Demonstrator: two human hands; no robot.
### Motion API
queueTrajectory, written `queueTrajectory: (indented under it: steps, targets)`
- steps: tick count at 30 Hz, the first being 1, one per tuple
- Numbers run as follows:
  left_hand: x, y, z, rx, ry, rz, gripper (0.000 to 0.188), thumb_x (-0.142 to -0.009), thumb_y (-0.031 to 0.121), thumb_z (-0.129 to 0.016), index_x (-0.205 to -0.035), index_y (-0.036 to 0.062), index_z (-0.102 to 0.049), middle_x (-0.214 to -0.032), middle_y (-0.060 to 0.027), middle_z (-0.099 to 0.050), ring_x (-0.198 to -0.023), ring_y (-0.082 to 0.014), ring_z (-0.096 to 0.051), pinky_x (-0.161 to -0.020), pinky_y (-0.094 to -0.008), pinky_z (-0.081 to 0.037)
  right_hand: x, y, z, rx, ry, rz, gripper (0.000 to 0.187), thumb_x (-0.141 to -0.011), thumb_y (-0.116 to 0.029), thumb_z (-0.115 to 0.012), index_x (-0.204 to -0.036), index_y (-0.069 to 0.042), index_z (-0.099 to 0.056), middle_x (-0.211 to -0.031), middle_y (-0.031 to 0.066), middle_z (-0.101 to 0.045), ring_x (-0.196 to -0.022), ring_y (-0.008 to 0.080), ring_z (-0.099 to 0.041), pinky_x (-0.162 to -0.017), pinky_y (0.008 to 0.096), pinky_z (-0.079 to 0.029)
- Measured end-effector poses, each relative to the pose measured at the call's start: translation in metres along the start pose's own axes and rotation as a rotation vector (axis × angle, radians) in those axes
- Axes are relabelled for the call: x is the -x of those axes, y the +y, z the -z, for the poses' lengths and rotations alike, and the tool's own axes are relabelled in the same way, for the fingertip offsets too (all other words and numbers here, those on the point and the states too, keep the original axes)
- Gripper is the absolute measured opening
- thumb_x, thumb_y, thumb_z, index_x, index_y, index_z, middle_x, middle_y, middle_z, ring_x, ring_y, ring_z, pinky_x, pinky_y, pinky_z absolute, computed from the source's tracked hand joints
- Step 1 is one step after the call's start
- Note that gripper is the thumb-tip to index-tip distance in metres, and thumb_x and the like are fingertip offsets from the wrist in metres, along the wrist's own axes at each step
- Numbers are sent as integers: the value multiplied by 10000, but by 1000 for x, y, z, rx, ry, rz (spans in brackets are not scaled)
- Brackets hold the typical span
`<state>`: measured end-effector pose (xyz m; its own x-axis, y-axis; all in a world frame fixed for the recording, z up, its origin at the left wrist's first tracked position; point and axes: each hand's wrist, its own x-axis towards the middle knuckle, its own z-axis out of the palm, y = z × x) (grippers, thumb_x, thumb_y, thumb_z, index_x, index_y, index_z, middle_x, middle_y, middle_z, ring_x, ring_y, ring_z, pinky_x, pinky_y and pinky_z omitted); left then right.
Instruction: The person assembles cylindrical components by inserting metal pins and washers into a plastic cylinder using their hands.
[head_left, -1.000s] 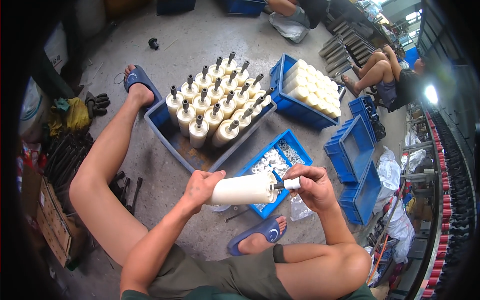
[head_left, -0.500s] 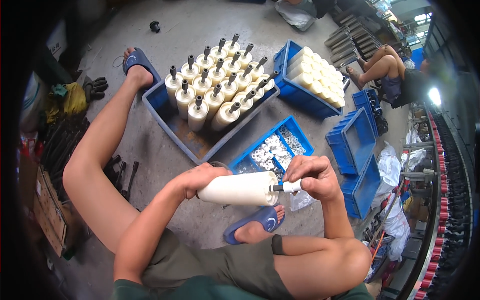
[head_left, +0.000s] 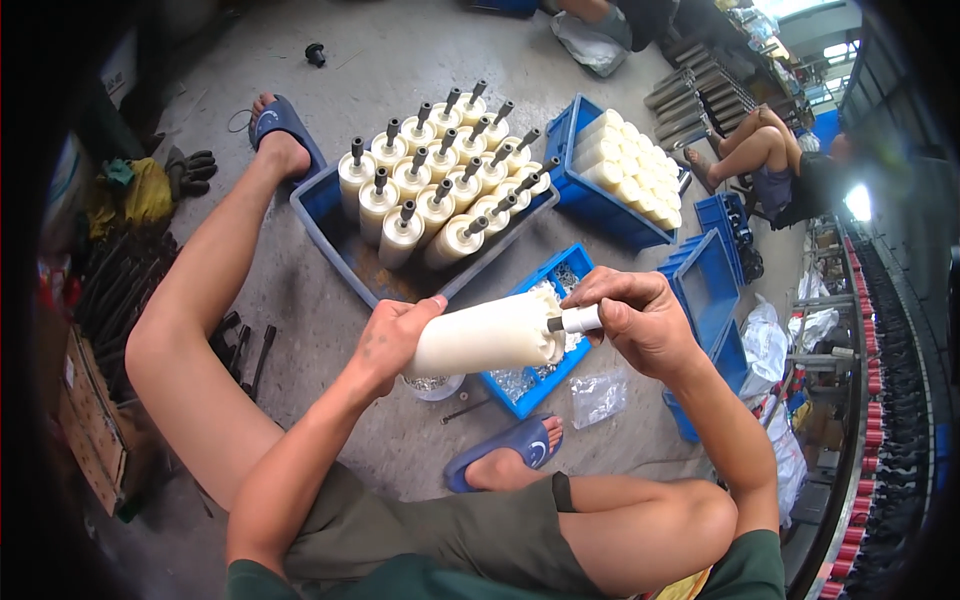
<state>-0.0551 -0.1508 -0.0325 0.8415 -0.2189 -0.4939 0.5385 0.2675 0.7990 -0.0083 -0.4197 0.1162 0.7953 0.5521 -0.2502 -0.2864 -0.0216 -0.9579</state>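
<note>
My left hand is closed round the left end of a cream-white roller, held nearly level above the floor with its right end slightly raised. From that right end sticks a short dark shaft. On the shaft sits a small white sleeve, pinched by the thumb and fingers of my right hand. Partly hidden below the roller is a blue divided tray of small white and metal parts. A small round tub of metal bits stands under my left hand.
A grey-blue crate ahead holds several upright rollers with dark shafts. Right of it, a blue crate holds more white rollers. Blue bins and a plastic bag lie to the right. Another person sits at far right.
Both hands and the roller have risen and tilted, the right end higher now. My right hand keeps its pinch on the white sleeve. The small tub and plastic bag show more fully.
</note>
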Motion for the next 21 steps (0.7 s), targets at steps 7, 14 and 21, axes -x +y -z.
queueTrajectory:
  steps: [7,14,21]
  targets:
    - [2,19,15,-113,-212,279,375,-921,363,-654,-917,6,-769,-790,-62,-706,-660,-138,-636,-542,-303,-462,-26,-29,-1,266,-312,17,192,-795,-41,-811,-975,19,-782,-966,128,-720,-936,200,-672,-824,302,-528]
    - [3,22,24,121,51,-23,382,-963,359,-623,-959,-2,-748,-848,-61,-720,-711,-113,-652,-633,-275,-492,-62,-31,-20,240,-110,24,315,-937,-244,-710,-1104,22,-720,-1041,131,-707,-775,110,-634,-649,209,-518]
    - [-18,70,0,49,240,-266,453,-1021,351,-501,-1149,-43,-685,-995,-115,-733,-831,-169,-693,-721,-293,-539,-86,-79,16,357,-225,-18,395,-907,-280,-772,-1196,-22,-692,-1024,76,-725,-862,102,-656,-750,216,-541]
